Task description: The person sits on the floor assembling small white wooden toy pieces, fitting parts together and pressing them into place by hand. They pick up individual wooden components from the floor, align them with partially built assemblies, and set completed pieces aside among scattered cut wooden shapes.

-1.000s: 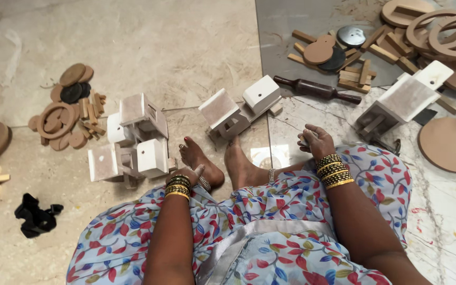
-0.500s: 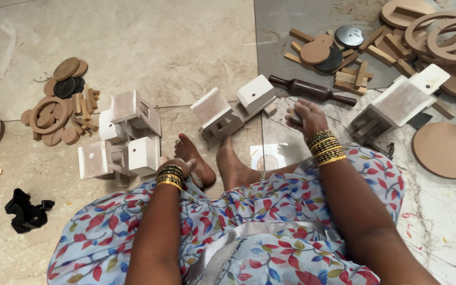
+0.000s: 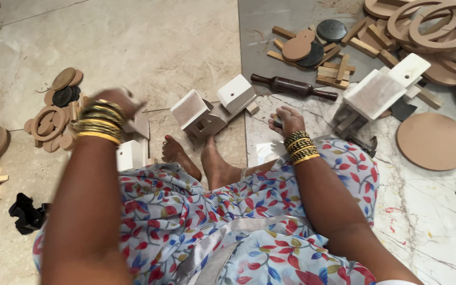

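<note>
Hands first: my left hand (image 3: 116,100) is raised over the cluster of small white wooden houses (image 3: 133,148) at my left knee, and it is blurred, so I cannot tell whether its fingers are spread or pinching anything; it seems nearest the house just under it. My right hand (image 3: 287,119) rests low on the floor (image 3: 149,47) beside my right knee, fingers curled together over something small and dark that I cannot make out. Two more white houses (image 3: 212,108) sit just beyond my feet (image 3: 201,158), touching each other, with a dark rolling pin (image 3: 294,87) near them and a larger white house (image 3: 378,95) further right, among loose wooden strips and round discs (image 3: 434,140). To handle this well, I judge I should bring the left hand down squarely on one house, grip its flat walls rather than the roof edge, and lift it straight so it does not knock its neighbours.
</note>
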`<state>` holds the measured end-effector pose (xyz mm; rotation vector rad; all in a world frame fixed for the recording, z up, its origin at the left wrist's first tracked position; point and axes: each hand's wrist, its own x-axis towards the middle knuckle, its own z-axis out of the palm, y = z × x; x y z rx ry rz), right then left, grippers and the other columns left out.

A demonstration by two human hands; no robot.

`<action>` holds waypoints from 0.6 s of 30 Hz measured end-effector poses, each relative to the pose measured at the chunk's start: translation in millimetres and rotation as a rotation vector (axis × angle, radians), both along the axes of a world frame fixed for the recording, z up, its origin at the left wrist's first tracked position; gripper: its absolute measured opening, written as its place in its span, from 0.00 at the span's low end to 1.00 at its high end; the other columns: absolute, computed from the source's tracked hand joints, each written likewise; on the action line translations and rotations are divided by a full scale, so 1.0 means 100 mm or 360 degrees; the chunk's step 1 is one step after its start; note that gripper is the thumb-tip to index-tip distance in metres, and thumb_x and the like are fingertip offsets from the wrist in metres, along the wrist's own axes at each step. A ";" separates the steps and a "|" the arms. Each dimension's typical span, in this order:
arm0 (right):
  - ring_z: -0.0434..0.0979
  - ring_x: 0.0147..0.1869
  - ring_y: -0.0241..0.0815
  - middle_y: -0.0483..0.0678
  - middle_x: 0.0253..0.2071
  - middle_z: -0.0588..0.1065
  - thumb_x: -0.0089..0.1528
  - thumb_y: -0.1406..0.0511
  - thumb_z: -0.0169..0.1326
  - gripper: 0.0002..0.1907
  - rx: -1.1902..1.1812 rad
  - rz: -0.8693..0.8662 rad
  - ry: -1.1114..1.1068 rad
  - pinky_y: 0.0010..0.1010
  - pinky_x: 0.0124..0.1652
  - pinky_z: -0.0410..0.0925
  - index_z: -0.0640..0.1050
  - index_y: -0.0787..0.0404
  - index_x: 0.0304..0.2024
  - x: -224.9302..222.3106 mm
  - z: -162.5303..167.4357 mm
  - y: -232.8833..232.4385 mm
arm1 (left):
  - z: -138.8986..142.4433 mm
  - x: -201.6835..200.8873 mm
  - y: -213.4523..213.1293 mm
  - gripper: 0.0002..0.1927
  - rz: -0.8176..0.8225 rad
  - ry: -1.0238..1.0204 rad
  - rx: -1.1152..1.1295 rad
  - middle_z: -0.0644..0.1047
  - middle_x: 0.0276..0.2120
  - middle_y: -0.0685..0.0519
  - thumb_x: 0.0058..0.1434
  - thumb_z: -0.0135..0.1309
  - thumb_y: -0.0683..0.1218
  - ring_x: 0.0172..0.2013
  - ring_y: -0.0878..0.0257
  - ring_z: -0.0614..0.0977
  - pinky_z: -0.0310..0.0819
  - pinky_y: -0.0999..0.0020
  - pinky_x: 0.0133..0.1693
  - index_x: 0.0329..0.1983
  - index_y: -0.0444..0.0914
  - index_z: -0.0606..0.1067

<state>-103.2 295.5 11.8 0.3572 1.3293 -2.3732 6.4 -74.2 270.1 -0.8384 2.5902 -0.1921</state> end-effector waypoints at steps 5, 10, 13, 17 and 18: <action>0.83 0.38 0.48 0.59 0.42 0.78 0.65 0.65 0.55 0.28 0.0049 0.0086 0.0091 0.36 0.36 0.80 0.66 0.70 0.65 0.04 -0.05 -0.05 | 0.63 0.09 0.14 0.38 -0.0135 -0.0084 -0.0299 0.72 0.67 0.49 0.64 0.46 0.74 0.65 0.47 0.73 0.67 0.45 0.64 0.71 0.51 0.69; 0.82 0.40 0.45 0.58 0.43 0.79 0.66 0.64 0.54 0.30 0.0156 0.0098 0.0267 0.32 0.39 0.79 0.63 0.72 0.67 0.16 0.01 0.10 | 0.78 -0.17 0.20 0.39 -0.0268 -0.0203 -0.0286 0.72 0.68 0.50 0.63 0.49 0.73 0.66 0.49 0.73 0.66 0.46 0.65 0.71 0.49 0.70; 0.82 0.40 0.44 0.58 0.43 0.79 0.66 0.64 0.54 0.30 0.0126 0.0117 0.0287 0.33 0.39 0.78 0.65 0.71 0.67 0.22 0.02 0.13 | 0.78 -0.36 0.31 0.38 -0.0310 -0.0126 -0.0245 0.71 0.67 0.50 0.64 0.48 0.72 0.64 0.49 0.73 0.68 0.45 0.62 0.72 0.51 0.67; 0.81 0.41 0.42 0.57 0.44 0.79 0.67 0.64 0.54 0.29 0.0148 0.0198 0.0376 0.31 0.40 0.78 0.65 0.69 0.67 0.25 -0.18 0.07 | 0.47 -0.38 0.44 0.37 -0.0515 -0.0229 -0.0102 0.76 0.62 0.48 0.64 0.48 0.71 0.59 0.50 0.79 0.74 0.49 0.60 0.72 0.53 0.66; 0.81 0.41 0.42 0.57 0.44 0.79 0.67 0.64 0.54 0.28 0.0217 0.0220 0.0405 0.31 0.40 0.78 0.65 0.69 0.67 0.25 -0.27 0.05 | 0.35 -0.36 0.43 0.37 -0.0579 -0.0237 -0.0044 0.77 0.61 0.49 0.61 0.50 0.71 0.59 0.51 0.79 0.74 0.51 0.60 0.71 0.55 0.67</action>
